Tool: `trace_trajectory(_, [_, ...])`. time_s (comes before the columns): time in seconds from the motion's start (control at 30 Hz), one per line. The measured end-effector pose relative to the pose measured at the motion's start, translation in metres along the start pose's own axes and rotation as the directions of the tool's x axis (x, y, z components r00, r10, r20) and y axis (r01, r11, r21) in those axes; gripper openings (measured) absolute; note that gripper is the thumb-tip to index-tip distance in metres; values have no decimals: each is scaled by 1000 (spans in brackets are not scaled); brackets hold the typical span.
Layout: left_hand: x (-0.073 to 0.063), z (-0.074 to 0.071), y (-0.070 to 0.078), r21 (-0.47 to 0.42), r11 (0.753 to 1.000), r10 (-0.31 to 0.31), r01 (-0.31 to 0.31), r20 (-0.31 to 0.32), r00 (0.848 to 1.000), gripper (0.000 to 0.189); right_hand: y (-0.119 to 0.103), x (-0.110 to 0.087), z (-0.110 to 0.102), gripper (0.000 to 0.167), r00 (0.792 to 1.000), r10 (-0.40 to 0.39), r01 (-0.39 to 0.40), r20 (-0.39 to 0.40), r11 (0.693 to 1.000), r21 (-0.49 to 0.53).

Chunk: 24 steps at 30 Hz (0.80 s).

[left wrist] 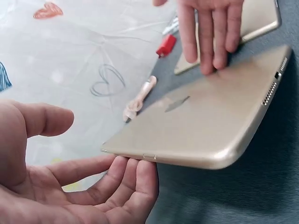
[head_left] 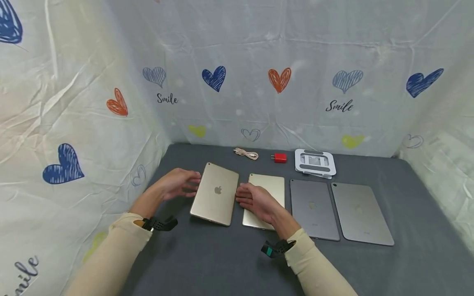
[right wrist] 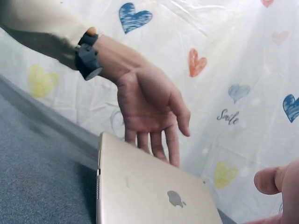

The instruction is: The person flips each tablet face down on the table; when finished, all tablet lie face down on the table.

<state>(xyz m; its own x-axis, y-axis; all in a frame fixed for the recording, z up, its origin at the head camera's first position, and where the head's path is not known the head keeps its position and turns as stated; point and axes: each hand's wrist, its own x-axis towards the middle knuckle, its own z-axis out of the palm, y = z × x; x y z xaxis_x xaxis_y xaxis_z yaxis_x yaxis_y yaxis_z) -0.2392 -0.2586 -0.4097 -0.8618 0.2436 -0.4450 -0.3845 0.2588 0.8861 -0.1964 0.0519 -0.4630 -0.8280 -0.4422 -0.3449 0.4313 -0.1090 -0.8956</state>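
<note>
A gold tablet [head_left: 216,197] with an Apple logo stands tilted above the dark table, back side up. My left hand [head_left: 180,183] is at its left edge. In the left wrist view the left fingertips [left wrist: 145,175] touch the underside of that edge, and the thumb is raised away from it. My right hand [head_left: 258,201] is at the opposite edge, its fingers extended and palm turned inward. Behind the right hand lies a second gold tablet [head_left: 275,187], partly covered by it.
To the right lie a dark grey tablet [head_left: 314,209] and a silver tablet [head_left: 362,213]. Along the back are a coiled pale cable [head_left: 246,153], a red plug adapter [head_left: 279,158] and a white folded stand [head_left: 315,163]. Heart-printed curtains [head_left: 244,53] enclose the grey table [head_left: 207,263].
</note>
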Motion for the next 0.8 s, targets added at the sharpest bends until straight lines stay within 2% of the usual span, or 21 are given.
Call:
trace_trajectory(0.17, [12,3,-15,-27,999,-32,31,-40,999,37,0,-2,0,63,1000,-8,8,-9,1000,-2])
trace_trajectory(0.33, [19,10,-21,-13,999,-42,41,-59,997,40,-1,-2,-1,64,1000,-16,15,-21,1000,-23])
trace_trajectory(0.57, [22,22,-26,136,989,-40,50,-73,997,50,-2,-5,-1,64,1000,-22,22,-9,999,-47])
trace_trajectory(0.8, [16,26,-28,290,957,31,5,-121,992,48,-2,-13,-7,65,999,-40,41,23,999,-35])
